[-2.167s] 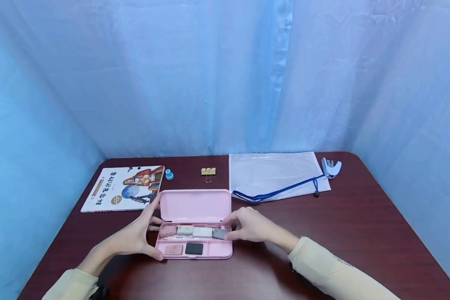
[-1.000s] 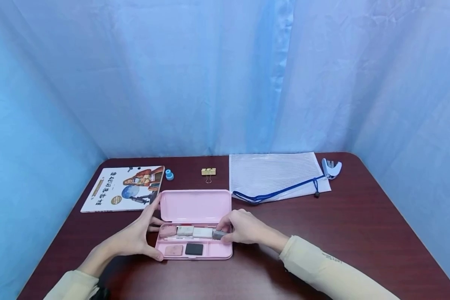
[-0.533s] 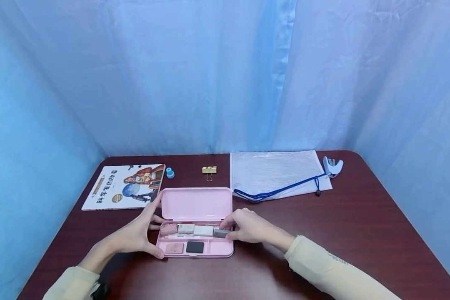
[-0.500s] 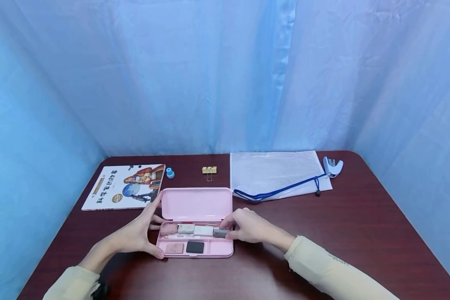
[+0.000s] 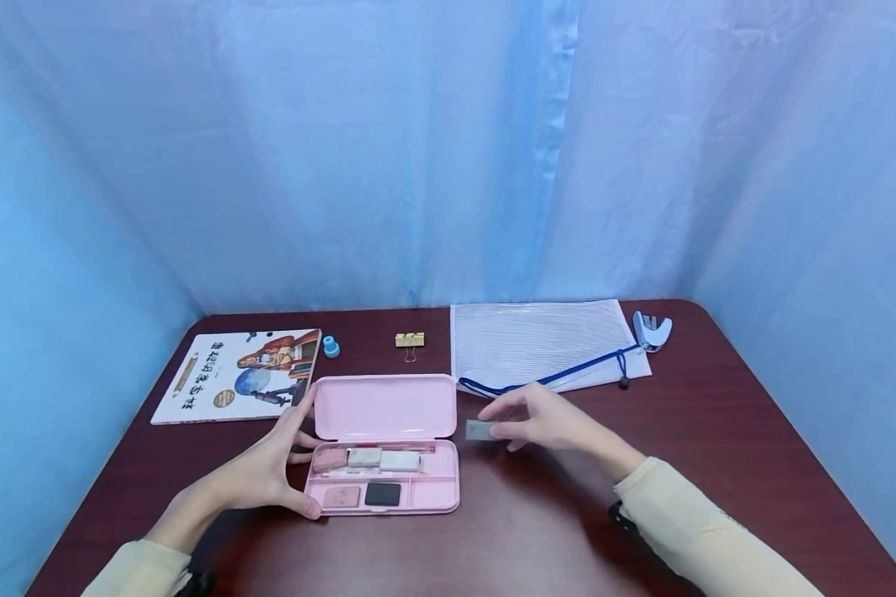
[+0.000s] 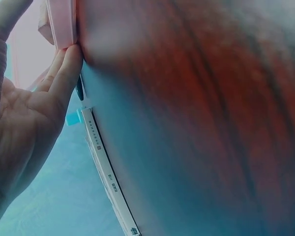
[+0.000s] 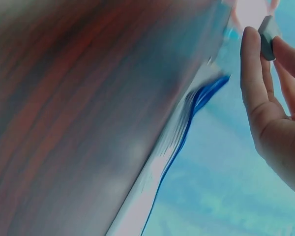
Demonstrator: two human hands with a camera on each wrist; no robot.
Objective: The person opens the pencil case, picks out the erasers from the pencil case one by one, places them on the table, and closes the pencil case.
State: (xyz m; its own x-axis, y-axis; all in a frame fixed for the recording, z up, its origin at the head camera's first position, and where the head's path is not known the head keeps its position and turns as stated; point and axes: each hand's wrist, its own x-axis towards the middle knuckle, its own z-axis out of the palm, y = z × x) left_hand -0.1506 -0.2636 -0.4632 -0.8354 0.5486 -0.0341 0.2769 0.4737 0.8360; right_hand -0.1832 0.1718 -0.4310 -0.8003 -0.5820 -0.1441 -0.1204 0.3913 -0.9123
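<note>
An open pink pencil case [image 5: 383, 481] lies on the dark red table, its lid [image 5: 384, 407] standing up behind the tray. Three erasers sit in the tray's back row [image 5: 366, 458]; a pink eraser [image 5: 341, 496] and a black eraser [image 5: 382, 493] lie in front. My left hand [image 5: 269, 464] holds the case's left end between thumb and fingers, also seen in the left wrist view [image 6: 59, 73]. My right hand [image 5: 538, 419] hovers just right of the case, pinching a small grey eraser [image 5: 481, 429] [image 7: 266, 37] above the table.
A picture book [image 5: 239, 385], a blue sharpener [image 5: 332, 347] and a gold binder clip [image 5: 409, 341] lie behind the case. A white mesh pouch [image 5: 541, 344] with a blue cord and a small stapler [image 5: 651, 331] sit at the back right. Blue curtains enclose the table.
My right hand has lifted the grey eraser out of the right end of the case's back row and moved it right, above the table. The left hand has stayed on the case.
</note>
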